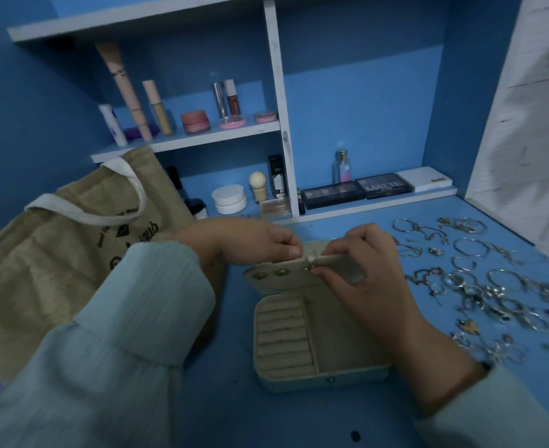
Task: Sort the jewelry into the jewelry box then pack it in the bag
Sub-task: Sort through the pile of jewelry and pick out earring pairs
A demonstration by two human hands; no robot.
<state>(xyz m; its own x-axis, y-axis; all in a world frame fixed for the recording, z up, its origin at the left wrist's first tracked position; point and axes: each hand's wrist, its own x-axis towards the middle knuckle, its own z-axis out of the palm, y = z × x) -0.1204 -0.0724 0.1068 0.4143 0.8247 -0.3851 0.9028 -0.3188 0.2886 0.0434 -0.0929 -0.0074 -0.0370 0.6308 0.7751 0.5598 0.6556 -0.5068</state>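
Progress: early. Box [315, 337] sits open at lower centre of the bench [221, 399]; ring rolls and side compartment look empty. Left hand [250, 242] pinches the lid's earring strap [291, 265]. Right hand [357, 263] pinches its other end, apparently fitting a small earring [309, 268]; two studs [270, 274] already sit on it. Most jewelry [480, 286] lies loose at right. Bag [56, 253] waits at left, unpacked.

Pale mint crinkled sleeves [121, 334], buttoned cuffs
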